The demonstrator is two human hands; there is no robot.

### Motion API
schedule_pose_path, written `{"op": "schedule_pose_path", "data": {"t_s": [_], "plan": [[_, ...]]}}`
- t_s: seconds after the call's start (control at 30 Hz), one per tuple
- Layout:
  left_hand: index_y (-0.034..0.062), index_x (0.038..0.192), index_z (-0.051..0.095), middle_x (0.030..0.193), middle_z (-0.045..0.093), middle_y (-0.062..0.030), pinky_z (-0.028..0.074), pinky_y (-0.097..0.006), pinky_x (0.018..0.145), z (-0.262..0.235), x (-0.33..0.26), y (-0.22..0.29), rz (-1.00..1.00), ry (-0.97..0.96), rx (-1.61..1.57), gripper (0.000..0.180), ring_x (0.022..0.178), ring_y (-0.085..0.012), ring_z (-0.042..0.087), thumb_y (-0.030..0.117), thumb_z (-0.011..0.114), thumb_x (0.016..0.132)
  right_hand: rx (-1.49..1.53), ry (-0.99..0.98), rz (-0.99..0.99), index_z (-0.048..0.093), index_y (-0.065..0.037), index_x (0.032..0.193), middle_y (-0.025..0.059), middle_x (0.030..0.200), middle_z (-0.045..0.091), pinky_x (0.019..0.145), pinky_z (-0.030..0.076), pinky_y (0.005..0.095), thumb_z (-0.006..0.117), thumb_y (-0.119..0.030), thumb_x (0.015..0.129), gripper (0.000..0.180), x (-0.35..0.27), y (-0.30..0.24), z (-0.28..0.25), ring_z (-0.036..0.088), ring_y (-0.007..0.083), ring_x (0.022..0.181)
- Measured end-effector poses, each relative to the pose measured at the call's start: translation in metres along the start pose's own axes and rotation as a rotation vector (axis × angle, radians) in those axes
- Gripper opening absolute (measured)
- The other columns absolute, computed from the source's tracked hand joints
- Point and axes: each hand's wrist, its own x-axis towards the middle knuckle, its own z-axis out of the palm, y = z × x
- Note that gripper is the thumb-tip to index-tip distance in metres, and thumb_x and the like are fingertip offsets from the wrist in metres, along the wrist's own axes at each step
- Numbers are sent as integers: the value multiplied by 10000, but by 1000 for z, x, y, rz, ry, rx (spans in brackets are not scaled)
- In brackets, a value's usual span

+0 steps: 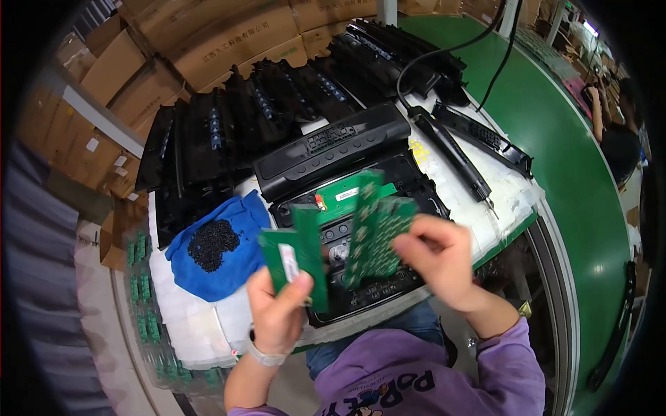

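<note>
In my left hand (276,312), closed with the thumb on top, are green circuit boards (272,249), one bearing a white label. My right hand (444,260) pinches the edge of more green circuit boards (378,239), dotted with small components and slightly blurred. Both sets are held above an open black plastic housing (424,182). Another green circuit board (336,197) with a white label lies within that housing, partly hidden by the held boards. Just behind it rests a long black panel (329,154) with a row of round buttons.
Left of the housing, a blue cloth (191,279) carries a heap of small black screws (210,244). A corded electric screwdriver (451,154) lies at the right, beside a black strip (479,135). Black plastic shells (243,114) line the back. Plastic trays (142,291) with green boards stand left.
</note>
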Motion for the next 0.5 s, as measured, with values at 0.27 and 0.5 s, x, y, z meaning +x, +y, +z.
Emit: {"op": "schedule_pose_path", "data": {"t_s": [0.27,0.5], "plan": [[-52,975,580,930,613,-149,443,-376,867,-40,30,-13,-25,63,-161,242,904,-239,587,156,520,867,-1129,-533,-1249,620,32,854,39,712,537,447,329,231,607,-100,598,288,34,-13,-14,529,134,642],[-53,907,580,908,592,-157,405,-305,810,-34,30,-16,-153,120,-36,273,892,-231,554,205,518,842,-1261,-681,-1213,609,30,793,4,644,453,454,288,222,602,-66,615,202,51,8,-6,481,110,613]]}}
